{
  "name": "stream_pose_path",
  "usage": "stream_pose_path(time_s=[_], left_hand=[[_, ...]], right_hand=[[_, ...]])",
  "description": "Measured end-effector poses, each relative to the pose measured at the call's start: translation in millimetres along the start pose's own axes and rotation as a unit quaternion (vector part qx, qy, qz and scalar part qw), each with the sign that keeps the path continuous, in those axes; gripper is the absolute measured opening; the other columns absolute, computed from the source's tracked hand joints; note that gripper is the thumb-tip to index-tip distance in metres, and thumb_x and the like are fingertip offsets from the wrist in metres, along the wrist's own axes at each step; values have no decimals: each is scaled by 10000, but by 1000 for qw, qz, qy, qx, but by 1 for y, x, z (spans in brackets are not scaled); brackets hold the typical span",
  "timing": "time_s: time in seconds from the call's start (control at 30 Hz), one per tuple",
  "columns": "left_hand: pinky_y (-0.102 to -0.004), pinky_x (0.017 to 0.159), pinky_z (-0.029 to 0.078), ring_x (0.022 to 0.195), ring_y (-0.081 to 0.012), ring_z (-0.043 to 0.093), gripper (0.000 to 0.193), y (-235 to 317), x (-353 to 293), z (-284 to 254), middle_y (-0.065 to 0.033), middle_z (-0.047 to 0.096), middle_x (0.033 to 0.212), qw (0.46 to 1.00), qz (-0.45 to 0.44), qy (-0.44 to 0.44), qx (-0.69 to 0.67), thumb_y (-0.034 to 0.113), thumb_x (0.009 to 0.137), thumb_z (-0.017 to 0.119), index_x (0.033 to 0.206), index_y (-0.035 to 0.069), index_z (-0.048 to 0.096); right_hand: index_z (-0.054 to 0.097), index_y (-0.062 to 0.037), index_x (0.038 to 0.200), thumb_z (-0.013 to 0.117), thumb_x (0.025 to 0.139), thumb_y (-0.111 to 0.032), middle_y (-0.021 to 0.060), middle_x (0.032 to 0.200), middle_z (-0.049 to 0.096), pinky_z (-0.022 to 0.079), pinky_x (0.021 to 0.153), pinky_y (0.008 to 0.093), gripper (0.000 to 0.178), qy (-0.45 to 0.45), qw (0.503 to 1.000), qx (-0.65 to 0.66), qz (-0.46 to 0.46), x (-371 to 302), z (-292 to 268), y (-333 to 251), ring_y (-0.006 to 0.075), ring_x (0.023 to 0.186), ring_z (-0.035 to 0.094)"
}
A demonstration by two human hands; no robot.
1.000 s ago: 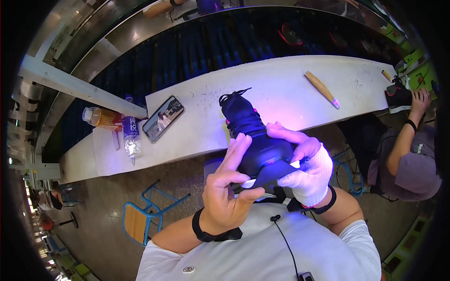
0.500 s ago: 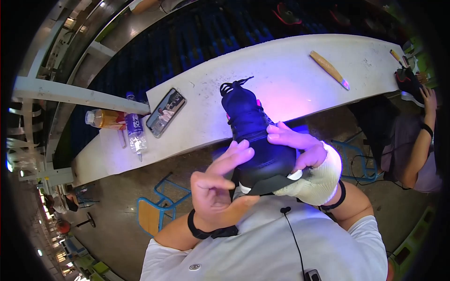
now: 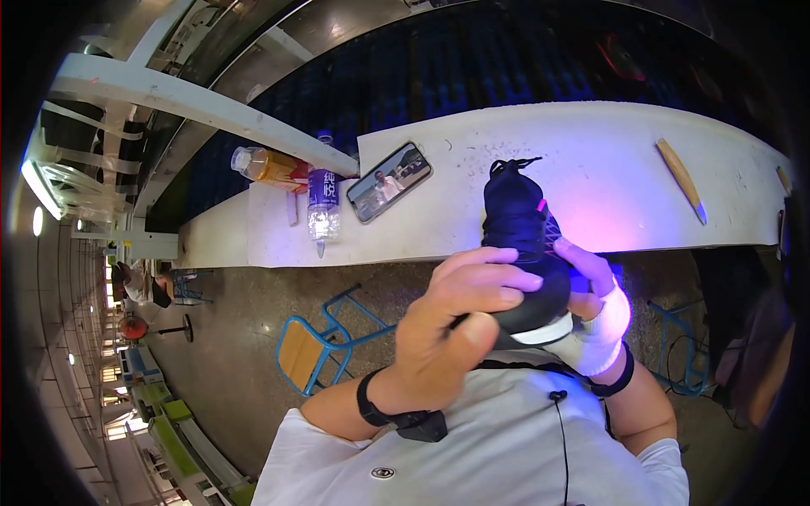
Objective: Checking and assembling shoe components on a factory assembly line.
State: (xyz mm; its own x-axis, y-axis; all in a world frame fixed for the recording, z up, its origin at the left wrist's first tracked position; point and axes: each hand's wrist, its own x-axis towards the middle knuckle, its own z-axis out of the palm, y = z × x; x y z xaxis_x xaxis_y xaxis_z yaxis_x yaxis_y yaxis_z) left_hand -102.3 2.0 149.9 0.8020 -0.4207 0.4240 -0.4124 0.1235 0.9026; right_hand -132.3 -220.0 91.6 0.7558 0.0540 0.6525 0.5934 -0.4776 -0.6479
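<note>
A white table (image 3: 607,169) spans the view. A black shoe (image 3: 516,228) stretches across the table's near edge, laced end over the tabletop and toe on the person's side; its dark upper carries a pink patch near the collar and a white band at the toe. The toe lies between the hands, both on the table's near side: the left hand (image 3: 443,329) lays bare fingers on top, thumb standing apart; the right hand (image 3: 601,320), white-gloved with exposed fingers, is clasped round its right side.
</note>
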Motion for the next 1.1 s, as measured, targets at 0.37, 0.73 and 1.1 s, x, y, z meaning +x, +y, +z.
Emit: stream_pose_path(time_s=[0.37,0.73,1.1], left_hand=[[-603,1200,490,1251,-401,754,837,33,7,-43,-239,798,1253,966,-64,-129,217,410,559,1063,1197,-17,727],[-670,1184,485,1124,-389,806,517,21,-11,-52,-237,829,1099,976,-75,-80,186,140,666,1049,1080,27,761],[-471,1212,462,1480,-385,576,869,18,-15,-88,-229,659,1504,937,-316,-78,128,244,788,979,1523,35,566]], right_hand=[[662,-129,900,913,616,-300,137,1191,767,564,684,462,416,-45,988,-23,-143,12,19,25,317,866,705],[648,-83,822,901,637,-369,175,1173,725,586,822,526,425,-84,991,-21,-99,9,18,34,393,988,704],[601,-104,939,798,781,-163,156,1328,684,585,1012,600,260,-66,991,-49,-103,-14,65,64,441,1226,659]])
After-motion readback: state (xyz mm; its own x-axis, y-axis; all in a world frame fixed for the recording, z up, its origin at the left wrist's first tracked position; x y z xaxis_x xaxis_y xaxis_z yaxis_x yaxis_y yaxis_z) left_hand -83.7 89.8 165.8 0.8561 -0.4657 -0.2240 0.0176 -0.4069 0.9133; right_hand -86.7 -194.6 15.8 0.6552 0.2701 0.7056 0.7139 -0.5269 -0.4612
